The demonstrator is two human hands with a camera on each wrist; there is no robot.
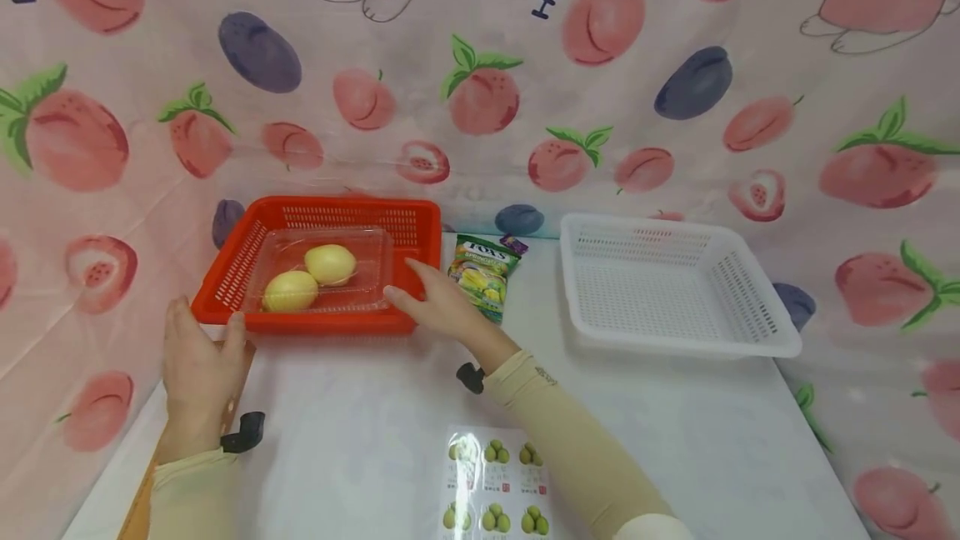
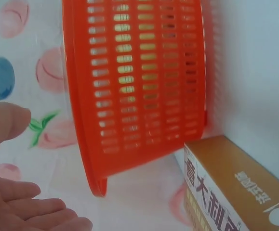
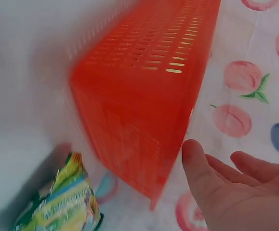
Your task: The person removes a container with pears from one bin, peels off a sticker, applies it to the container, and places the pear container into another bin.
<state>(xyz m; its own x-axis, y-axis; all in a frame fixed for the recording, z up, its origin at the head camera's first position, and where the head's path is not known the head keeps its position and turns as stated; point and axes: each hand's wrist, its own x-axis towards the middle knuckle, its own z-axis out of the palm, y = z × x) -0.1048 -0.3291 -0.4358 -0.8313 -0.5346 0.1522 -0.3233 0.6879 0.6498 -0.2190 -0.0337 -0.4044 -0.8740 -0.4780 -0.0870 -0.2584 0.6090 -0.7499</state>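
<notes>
A red plastic basket [image 1: 322, 323] stands at the back left of the table. Inside it lies a clear plastic box [image 1: 375, 252] holding two yellow oval fruits [image 1: 330, 264]. My left hand [image 1: 198, 373] is at the basket's front left corner, fingers extended; in the left wrist view its thumb and fingers are spread apart from the rim. At the right end, my right hand [image 1: 442, 302] reaches over the front corner with thumb and index finger extended. The right wrist view shows the right thumb [image 3: 194, 154] close beside the rim, and nothing in the hand.
A green Fox's candy bag [image 1: 480, 277] and a small purple packet [image 1: 513, 244] lie right of the red basket. Farther right stands a white basket [image 1: 682, 344]. A brown carton [image 2: 245, 183] sits under my left arm. A fruit-printed sheet [image 1: 495, 486] lies in front.
</notes>
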